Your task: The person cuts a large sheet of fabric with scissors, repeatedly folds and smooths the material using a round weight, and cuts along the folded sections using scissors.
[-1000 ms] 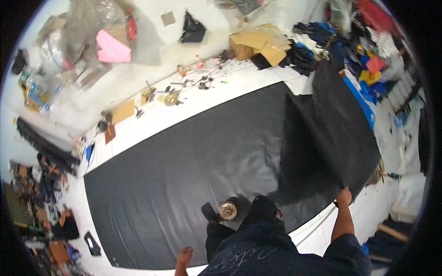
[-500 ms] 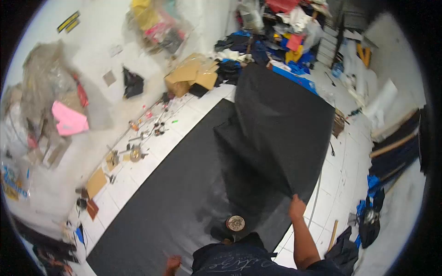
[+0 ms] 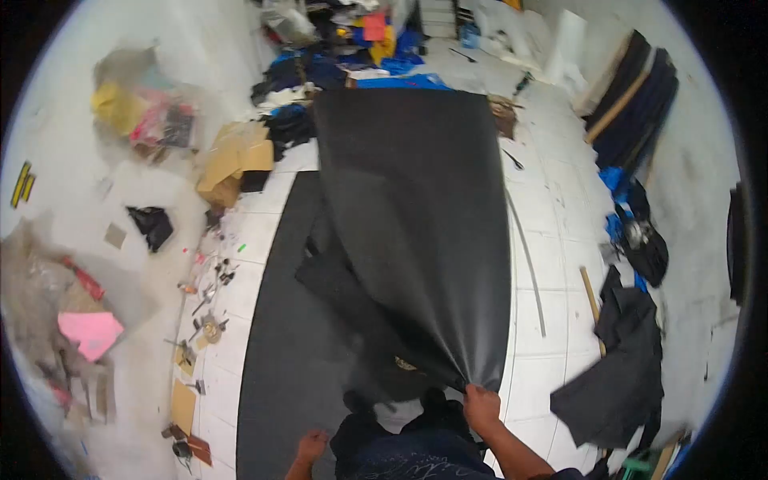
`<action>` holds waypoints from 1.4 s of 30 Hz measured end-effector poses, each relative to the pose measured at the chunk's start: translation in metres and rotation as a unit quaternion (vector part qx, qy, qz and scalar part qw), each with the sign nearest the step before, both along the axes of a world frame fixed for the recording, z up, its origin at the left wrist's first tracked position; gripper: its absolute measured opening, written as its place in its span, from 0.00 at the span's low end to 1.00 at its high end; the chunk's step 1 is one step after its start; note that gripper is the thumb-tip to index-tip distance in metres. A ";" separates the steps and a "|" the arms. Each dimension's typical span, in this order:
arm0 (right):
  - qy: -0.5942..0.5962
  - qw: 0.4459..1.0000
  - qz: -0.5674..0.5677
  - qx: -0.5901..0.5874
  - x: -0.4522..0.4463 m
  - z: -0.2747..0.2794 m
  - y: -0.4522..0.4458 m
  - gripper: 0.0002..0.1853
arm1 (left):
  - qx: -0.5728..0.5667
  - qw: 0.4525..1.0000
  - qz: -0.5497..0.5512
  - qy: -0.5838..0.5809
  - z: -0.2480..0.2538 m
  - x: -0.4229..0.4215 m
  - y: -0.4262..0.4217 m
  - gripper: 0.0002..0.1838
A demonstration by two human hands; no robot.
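Note:
A large black leather-like sheet (image 3: 416, 192) lies on the floor, with its long upper layer lifted and bunched toward me. My right hand (image 3: 482, 406) is closed round the near corner of that upper layer, and creases fan out from the grip. Low at my left side, my left hand (image 3: 313, 445) hangs with its fingers curled and nothing visible in them, over the flat lower layer (image 3: 276, 384). A small round patterned object (image 3: 406, 365) peeks out from under the raised fold, mostly hidden. My feet are at the near end of the sheet.
Small tools and parts, including a round metal piece (image 3: 211, 328), line the left wall near a cardboard box (image 3: 234, 160). Heaped cloth (image 3: 320, 68) fills the far end. Scissors (image 3: 514, 160), a long thin strip (image 3: 528, 264) and black fabric (image 3: 616, 368) lie on the right.
My right hand has drawn the sheet's corner nearer to me, and the upper layer now covers most of the round object. The view has turned to the right.

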State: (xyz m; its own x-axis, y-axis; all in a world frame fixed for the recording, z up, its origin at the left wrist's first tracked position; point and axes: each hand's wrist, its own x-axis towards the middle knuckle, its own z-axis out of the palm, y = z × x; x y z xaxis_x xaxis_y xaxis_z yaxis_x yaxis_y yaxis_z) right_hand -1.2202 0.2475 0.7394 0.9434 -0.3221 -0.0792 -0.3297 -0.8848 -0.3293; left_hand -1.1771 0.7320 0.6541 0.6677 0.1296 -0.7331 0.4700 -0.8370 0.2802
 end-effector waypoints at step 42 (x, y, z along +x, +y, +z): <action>-0.065 0.982 -0.148 -0.097 0.033 -0.543 -0.099 0.14 | -0.036 0.637 -0.664 -0.390 -0.538 0.417 -0.245 0.48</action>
State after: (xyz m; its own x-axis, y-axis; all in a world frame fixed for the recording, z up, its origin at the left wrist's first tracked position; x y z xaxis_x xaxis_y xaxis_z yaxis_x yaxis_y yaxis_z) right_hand -1.1870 0.1483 0.1961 0.8047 -0.5803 0.1256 -0.5477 -0.8072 -0.2201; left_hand -0.7601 0.4871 0.1164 0.3173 -0.9445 -0.0844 -0.9450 -0.3224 0.0551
